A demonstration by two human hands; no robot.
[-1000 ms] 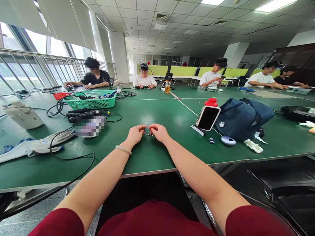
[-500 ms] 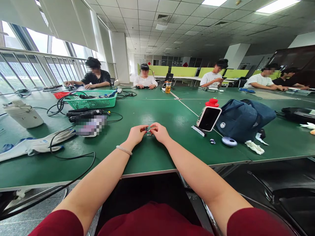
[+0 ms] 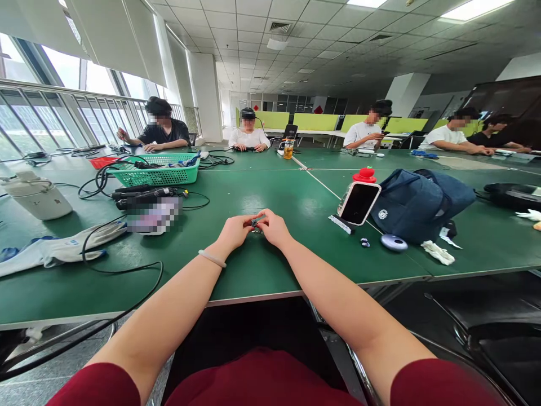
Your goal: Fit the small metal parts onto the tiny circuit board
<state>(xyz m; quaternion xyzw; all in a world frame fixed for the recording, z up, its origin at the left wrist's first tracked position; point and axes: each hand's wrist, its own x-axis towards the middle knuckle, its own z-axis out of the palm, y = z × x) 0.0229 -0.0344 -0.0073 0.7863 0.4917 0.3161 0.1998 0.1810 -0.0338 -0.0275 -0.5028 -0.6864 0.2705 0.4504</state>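
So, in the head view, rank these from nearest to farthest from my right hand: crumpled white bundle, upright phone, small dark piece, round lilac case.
1. Small dark piece: right at the right hand.
2. Upright phone: off to its right.
3. Round lilac case: farther right.
4. Crumpled white bundle: rightmost of these.

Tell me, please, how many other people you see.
5: person in black, left; person in white, centre; second person in white, right of centre; third person in white, right; second person in black, far right. Others may be hidden.
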